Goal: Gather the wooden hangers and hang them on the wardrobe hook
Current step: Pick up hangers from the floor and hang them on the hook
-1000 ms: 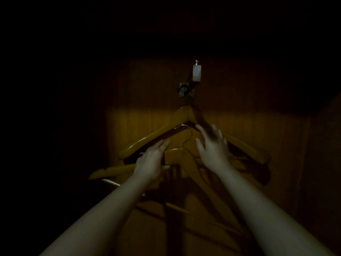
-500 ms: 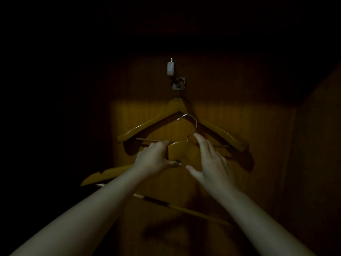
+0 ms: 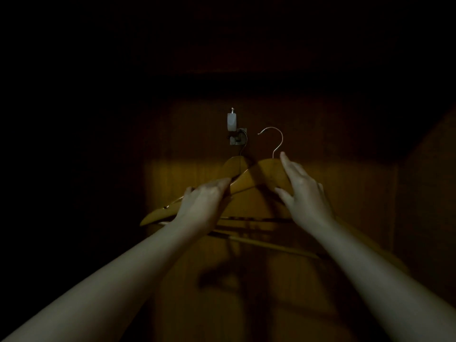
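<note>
Up against the wardrobe back, my left hand and right hand pinch the wooden hanger; its wire loop sits just right of the wardrobe hook, seemingly level with it.

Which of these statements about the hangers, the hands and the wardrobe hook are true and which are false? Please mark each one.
1. One wooden hanger already hangs on the wardrobe hook. True.
2. The metal hook of the held hanger is already on the wardrobe hook. False: it is in the air, to the right of the wardrobe hook.
3. Both hands touch the held hanger. True: the left hand is on its left arm, the right hand near its top.
4. The right hand grips the metal hook itself. False: its fingers lie on the wood below it.
5. The wardrobe interior is brightly lit. False: it is dim, with one lit patch on the back panel.
</note>
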A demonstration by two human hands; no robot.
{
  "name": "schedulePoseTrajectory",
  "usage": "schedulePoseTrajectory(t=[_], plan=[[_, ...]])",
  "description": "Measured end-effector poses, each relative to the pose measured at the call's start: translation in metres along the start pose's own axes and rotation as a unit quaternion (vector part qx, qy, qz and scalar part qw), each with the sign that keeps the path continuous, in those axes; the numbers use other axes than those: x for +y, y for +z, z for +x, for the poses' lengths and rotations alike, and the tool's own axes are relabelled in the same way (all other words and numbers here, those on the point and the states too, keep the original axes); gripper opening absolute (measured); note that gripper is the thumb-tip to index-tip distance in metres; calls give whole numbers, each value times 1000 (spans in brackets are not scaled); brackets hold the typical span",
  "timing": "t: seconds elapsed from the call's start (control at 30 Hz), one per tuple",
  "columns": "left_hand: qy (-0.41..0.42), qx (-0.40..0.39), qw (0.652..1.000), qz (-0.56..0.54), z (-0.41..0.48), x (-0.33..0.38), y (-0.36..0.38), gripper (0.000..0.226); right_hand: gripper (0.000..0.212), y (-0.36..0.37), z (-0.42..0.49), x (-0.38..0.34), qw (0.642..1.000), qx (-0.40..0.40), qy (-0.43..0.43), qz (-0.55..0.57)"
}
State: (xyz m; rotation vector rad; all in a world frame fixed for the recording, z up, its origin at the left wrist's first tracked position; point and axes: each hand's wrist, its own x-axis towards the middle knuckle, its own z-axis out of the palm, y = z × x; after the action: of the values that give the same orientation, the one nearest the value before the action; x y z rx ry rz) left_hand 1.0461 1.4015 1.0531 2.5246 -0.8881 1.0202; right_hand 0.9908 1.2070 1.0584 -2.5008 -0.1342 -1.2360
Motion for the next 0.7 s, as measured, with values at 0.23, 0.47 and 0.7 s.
schedulePoseTrajectory(t=[0.23, 0.47, 0.7], plan=[[-39, -63, 997, 5, 56, -36, -2, 41, 78, 14, 63, -7, 1000, -13, 6, -21], [-64, -85, 994, -28, 74, -68, 17, 41, 74, 39, 94, -15, 994, -63, 33, -86], [-85, -109, 989, -52, 63, -81, 28, 35, 65, 61, 91, -17, 996, -44, 51, 51]])
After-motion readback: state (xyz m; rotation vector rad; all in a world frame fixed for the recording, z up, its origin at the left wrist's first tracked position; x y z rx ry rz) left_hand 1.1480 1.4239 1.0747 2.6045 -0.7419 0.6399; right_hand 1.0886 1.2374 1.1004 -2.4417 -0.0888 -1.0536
